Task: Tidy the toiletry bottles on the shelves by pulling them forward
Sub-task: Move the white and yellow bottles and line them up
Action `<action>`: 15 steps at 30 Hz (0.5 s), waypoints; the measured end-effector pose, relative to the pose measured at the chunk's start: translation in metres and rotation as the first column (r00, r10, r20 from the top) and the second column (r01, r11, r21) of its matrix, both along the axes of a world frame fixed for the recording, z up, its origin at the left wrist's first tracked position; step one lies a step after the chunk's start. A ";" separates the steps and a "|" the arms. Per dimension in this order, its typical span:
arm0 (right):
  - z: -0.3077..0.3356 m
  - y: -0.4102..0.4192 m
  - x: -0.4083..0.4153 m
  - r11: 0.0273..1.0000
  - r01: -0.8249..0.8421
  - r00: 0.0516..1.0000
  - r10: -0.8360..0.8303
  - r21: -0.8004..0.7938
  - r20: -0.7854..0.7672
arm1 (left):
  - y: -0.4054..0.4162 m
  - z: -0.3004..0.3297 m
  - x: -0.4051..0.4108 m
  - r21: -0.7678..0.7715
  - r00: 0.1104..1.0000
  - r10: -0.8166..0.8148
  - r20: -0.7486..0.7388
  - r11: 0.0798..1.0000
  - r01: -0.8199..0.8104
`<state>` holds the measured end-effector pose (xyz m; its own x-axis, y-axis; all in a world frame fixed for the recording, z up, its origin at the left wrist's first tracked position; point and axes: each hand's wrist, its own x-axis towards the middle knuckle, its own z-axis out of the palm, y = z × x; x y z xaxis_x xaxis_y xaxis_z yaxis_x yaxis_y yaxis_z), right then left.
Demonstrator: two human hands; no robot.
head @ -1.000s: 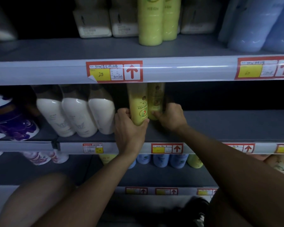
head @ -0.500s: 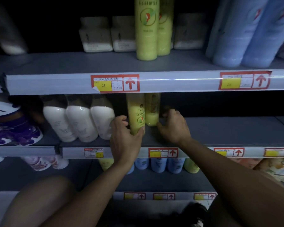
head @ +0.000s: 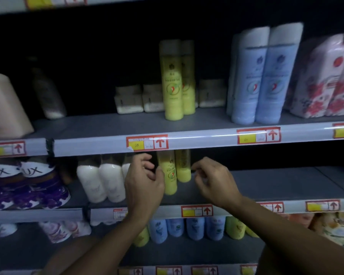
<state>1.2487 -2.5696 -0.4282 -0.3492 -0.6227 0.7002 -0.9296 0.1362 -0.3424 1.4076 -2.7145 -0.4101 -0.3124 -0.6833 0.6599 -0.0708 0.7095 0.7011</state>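
Note:
Two yellow bottles stand on the middle shelf (head: pixel 266 183): the front yellow bottle (head: pixel 170 175) near the edge, the rear yellow bottle (head: pixel 183 167) just behind and to its right. My left hand (head: pixel 144 181) hovers at the front bottle's left side, fingers curled and apart, holding nothing. My right hand (head: pixel 211 179) is to the right of the rear bottle, fingers loosely bent, also off the bottles. On the upper shelf (head: pixel 107 126) stand two more tall yellow bottles (head: pixel 173 80) set back from the edge.
White bottles (head: pixel 101 181) stand left of my left hand, purple packs (head: pixel 26 185) further left. The upper shelf holds blue bottles (head: pixel 264 76), pink floral packs (head: pixel 326 80) and small white jars (head: pixel 129 100) at the back. Blue and yellow bottles (head: pixel 195 227) fill the lower shelf.
Both hands have let go of the two yellow bottles and drawn slightly back and up. The view has tilted upward, showing more of the upper shelf.

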 end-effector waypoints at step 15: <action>0.167 -0.047 -0.036 0.966 0.189 0.881 -0.087 -0.177 0.465 | -0.023 0.143 -0.066 -0.142 0.996 -0.091 0.022 0.985 0.093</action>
<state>1.2131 -2.6170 -0.2613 -0.7290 -0.4003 0.5553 -0.6447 0.1288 -0.7535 1.3413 -2.7370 -0.2673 -0.3805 -0.5502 0.7434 -0.0101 0.8062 0.5915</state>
